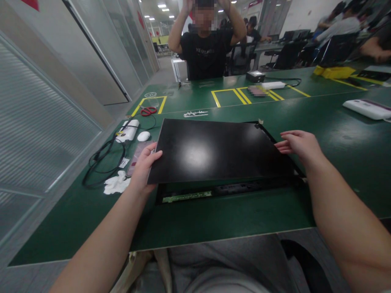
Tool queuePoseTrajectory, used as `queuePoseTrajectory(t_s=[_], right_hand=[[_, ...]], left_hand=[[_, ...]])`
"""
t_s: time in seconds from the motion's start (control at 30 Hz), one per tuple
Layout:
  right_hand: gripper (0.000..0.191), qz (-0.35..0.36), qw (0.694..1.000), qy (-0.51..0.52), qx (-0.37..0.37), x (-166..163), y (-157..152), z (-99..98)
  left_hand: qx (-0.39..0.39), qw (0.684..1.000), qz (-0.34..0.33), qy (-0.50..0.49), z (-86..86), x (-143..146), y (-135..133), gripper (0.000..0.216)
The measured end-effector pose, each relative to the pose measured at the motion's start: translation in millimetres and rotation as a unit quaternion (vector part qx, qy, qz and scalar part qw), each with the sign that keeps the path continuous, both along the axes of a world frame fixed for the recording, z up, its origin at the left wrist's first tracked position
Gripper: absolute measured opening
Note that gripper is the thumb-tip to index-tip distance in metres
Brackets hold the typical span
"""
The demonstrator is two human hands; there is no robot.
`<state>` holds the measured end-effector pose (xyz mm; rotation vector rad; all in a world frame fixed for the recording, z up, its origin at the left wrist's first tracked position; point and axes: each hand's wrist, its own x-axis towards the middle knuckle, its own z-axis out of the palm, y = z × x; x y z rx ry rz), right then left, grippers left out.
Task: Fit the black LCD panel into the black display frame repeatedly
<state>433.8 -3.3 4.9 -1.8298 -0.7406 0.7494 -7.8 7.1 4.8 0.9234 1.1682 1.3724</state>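
Observation:
A large black flat panel lies tilted over a black frame on the green table. A green circuit strip shows in the frame below the panel's near edge. My left hand grips the panel's left edge, thumb on top. My right hand holds the panel's right edge with fingers curled along it.
To the left lie a black cable, a white adapter, a white mouse, a crumpled white cloth and red scissors. A person in a black shirt sits across the table. A white device lies at the right.

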Motion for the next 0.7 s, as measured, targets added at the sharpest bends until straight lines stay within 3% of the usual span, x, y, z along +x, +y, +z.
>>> queuePoseTrajectory(t_s=[0.5,0.7], right_hand=[[0.006,0.009,0.999,-0.028,-0.016,12,5,-11.9],[0.004,0.009,0.996,-0.079,-0.032,18,11,-22.8]], left_hand=[[-0.01,1.0,0.0,0.011,-4.4,4,0,0.04],[-0.016,1.0,0.003,-0.013,-4.1,8,0,0.048]])
